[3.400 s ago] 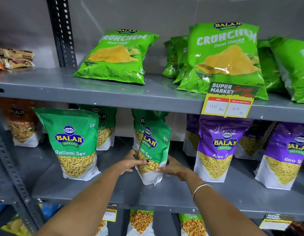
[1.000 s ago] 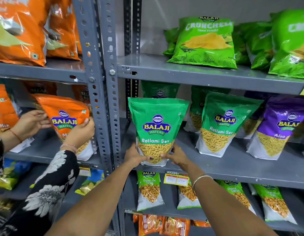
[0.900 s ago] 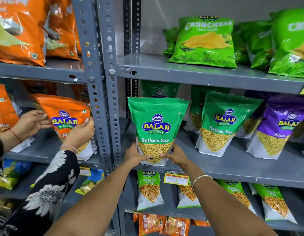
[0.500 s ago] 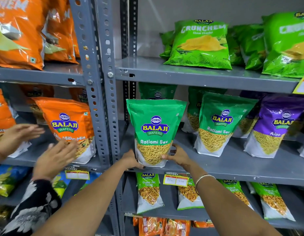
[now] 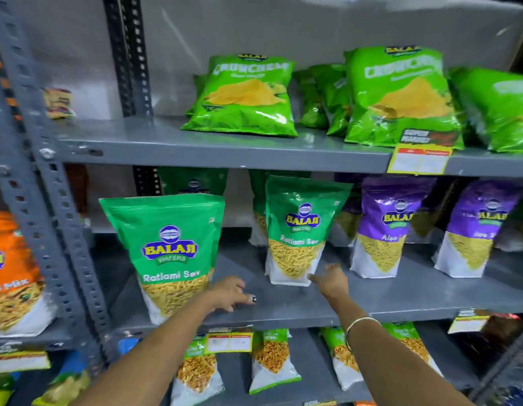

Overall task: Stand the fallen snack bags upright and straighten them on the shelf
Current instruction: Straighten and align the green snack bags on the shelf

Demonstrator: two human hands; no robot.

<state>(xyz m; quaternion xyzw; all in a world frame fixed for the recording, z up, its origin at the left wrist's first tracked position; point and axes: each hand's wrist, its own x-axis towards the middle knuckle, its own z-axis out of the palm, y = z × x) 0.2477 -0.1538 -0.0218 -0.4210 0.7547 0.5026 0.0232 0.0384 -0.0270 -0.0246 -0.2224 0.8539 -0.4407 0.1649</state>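
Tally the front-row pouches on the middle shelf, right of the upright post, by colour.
Green Ratlami Sev pouches: 2
Purple Aloo Sev pouches: 2
Total: 4
More pouches stand behind these, too hidden to count.

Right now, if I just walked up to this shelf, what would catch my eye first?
Probably the big green Ratlami Sev pouch standing upright at the left front of the grey metal middle shelf. Two bare hands reach toward a second green Ratlami Sev pouch beside it: the left hand empty, the right hand near its base. Bright green Crunchem chip bags lean above.
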